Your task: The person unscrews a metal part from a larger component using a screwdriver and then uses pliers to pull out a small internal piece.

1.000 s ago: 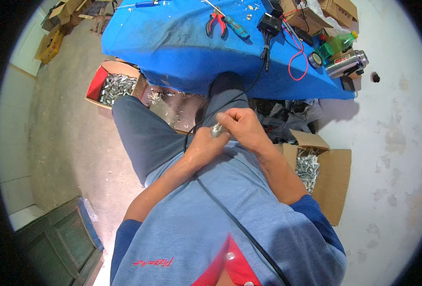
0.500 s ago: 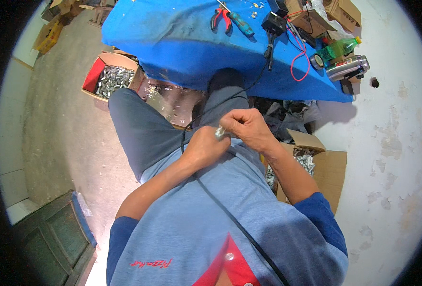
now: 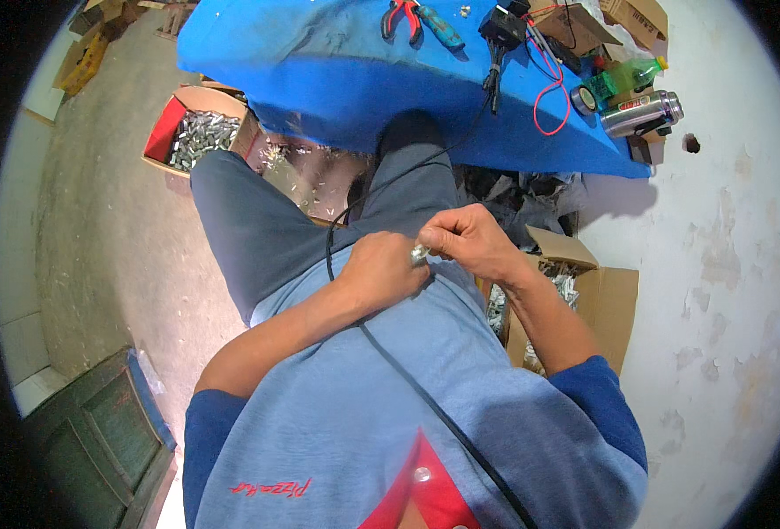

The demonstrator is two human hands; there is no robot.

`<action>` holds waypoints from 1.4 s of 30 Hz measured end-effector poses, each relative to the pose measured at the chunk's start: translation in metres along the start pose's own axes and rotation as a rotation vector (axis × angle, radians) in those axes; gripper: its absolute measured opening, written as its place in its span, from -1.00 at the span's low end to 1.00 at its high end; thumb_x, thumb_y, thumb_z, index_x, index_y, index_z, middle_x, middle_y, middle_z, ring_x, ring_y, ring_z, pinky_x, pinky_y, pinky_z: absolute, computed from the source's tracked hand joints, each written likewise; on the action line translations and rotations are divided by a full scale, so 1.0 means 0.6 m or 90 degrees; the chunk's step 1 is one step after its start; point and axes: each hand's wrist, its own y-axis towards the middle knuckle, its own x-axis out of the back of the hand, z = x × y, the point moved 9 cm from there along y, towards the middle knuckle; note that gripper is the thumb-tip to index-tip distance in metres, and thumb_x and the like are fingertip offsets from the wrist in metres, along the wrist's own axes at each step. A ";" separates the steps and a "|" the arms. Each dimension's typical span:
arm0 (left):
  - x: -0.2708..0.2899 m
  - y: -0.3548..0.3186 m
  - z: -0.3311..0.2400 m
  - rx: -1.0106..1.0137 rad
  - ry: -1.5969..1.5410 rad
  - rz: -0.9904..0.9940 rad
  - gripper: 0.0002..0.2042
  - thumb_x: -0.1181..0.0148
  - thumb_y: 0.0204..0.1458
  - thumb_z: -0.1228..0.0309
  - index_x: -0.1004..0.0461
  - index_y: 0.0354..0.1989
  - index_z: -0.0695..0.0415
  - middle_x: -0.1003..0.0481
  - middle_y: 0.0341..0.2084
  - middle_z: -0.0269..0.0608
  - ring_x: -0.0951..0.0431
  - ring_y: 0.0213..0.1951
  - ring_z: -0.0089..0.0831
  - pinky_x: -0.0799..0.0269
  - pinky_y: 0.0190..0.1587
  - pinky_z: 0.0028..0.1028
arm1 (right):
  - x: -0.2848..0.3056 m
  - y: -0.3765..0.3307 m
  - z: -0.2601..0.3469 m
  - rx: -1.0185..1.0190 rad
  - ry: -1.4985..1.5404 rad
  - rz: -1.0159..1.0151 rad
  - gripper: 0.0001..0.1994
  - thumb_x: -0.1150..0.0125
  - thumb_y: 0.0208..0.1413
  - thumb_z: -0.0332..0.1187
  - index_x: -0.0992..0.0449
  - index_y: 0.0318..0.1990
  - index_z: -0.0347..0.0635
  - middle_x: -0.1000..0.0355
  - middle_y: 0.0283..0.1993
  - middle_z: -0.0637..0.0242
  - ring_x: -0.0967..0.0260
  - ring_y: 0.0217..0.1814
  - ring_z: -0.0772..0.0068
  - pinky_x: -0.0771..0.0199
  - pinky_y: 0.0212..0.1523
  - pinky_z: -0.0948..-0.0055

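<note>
I have both hands over the lap, my right hand point(image 3: 465, 242) pinching a small metal part point(image 3: 419, 255) between its fingers, my left hand point(image 3: 381, 269) curled shut against it. This piece looks mid-work; the box point(image 3: 198, 137) on the left and the other box point(image 3: 584, 295) on the right hold many more.

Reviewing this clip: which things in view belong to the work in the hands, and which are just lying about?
In the work:
- small shiny metal part, pinched between left hand and right hand
- cardboard box of metal parts by the right arm
- red-lined box of metal parts on the floor

Lying about:
- red-handled pliers
- teal-handled screwdriver
- steel flask
- green bottle
- red wire
</note>
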 end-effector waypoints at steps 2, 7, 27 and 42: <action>0.000 -0.002 -0.003 -0.012 0.025 -0.005 -0.80 -0.24 -0.14 0.33 -0.57 -0.48 0.25 -0.52 -0.57 0.15 -0.56 -0.44 0.09 -0.46 -0.28 -0.04 | -0.007 -0.002 -0.010 -0.045 0.024 0.025 -0.71 -0.22 0.20 -0.24 -0.60 -0.39 -0.34 -0.45 -0.54 0.43 -0.26 -0.47 0.71 -0.29 -0.47 0.54; 0.001 -0.004 -0.002 0.000 0.017 -0.012 -0.80 -0.25 -0.15 0.33 -0.57 -0.50 0.25 -0.52 -0.59 0.15 -0.56 -0.45 0.10 -0.46 -0.32 -0.05 | -0.018 -0.009 -0.026 -0.133 0.143 -0.010 -0.69 -0.22 0.22 -0.22 -0.56 -0.47 -0.27 -0.41 -0.58 0.45 -0.26 -0.54 0.67 -0.24 -0.55 0.58; 0.008 0.008 0.020 0.080 -0.148 0.013 -0.71 -0.22 0.01 0.25 -0.57 -0.43 0.31 -0.53 -0.62 0.00 -0.55 -0.55 -0.32 -0.42 -0.43 -0.27 | -0.008 0.000 -0.049 -0.118 0.246 -0.033 -0.69 -0.13 0.28 -0.12 -0.53 -0.35 -0.18 -0.43 -0.50 0.49 -0.30 -0.50 0.73 -0.30 -0.47 0.67; 0.000 0.012 0.036 0.037 -0.266 -0.015 -0.64 -0.14 0.18 0.19 -0.58 -0.35 0.34 -0.56 -0.55 -0.21 -0.50 -0.46 -0.53 -0.43 -0.37 -0.39 | -0.052 0.017 -0.088 -0.095 0.549 -0.025 -0.73 -0.08 0.32 -0.11 -0.47 -0.30 -0.09 -0.36 -0.46 0.53 -0.23 -0.52 0.70 -0.24 -0.51 0.63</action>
